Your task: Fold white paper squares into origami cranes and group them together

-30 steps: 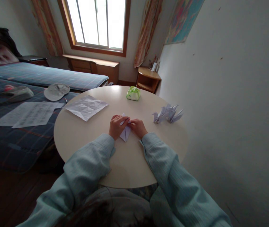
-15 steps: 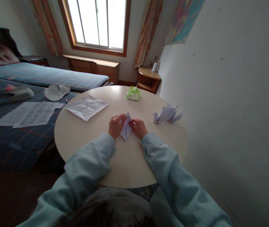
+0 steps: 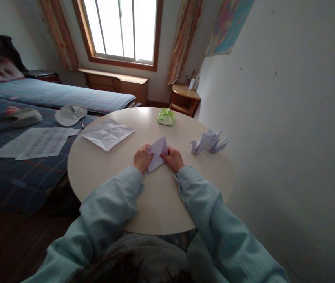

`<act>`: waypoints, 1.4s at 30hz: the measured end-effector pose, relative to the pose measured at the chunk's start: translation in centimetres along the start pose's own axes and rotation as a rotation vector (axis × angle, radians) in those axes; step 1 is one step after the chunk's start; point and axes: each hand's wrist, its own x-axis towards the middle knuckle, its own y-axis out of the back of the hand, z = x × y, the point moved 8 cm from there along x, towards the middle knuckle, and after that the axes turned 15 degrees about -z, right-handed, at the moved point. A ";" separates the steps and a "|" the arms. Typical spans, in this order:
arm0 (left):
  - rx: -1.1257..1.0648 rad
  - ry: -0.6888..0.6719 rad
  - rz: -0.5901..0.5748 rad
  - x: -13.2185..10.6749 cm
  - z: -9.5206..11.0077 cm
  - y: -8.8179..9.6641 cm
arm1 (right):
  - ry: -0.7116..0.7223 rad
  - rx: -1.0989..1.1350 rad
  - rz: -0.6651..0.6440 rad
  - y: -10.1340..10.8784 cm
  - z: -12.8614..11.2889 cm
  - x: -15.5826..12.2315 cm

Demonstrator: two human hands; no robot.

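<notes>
Between my two hands is a folded sheet of white paper (image 3: 157,154), with one pointed corner facing the far side of the table. My left hand (image 3: 143,158) pinches its left edge, thumb on top. On the opposite edge my right hand (image 3: 173,158) grips the paper, its thumb pressed on the near face and its other fingers partly hidden behind. Several folded paper cranes (image 3: 210,142) stand close together to the right of my hands. A creased, unfolded square of paper (image 3: 108,133) lies at the table's left side.
The round white table (image 3: 111,181) stands before me. At its far edge sits a green tissue pack (image 3: 166,117). To the left, a bed (image 3: 49,165) holds printed sheets (image 3: 42,143) and a white cap (image 3: 71,114). A wall (image 3: 288,149) runs along the right.
The folded paper has been turned and now shows a wider, flatter face. Both hands have shifted their hold to its left and right edges.
</notes>
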 end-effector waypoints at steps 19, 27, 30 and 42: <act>0.029 0.102 -0.009 -0.2 -0.4 0.5 | 0.132 -0.031 -0.039 -0.6 -1.1 0.1; 0.010 0.102 -0.005 -0.3 -0.6 0.5 | 0.143 -0.034 -0.034 -0.5 -1.2 0.0; -0.016 0.100 0.004 -0.4 -0.6 0.6 | 0.127 -0.044 -0.020 -0.4 -1.1 0.1; -0.099 0.007 0.001 0.1 -0.3 -0.1 | 0.070 -0.045 -0.014 -0.2 -0.8 -0.1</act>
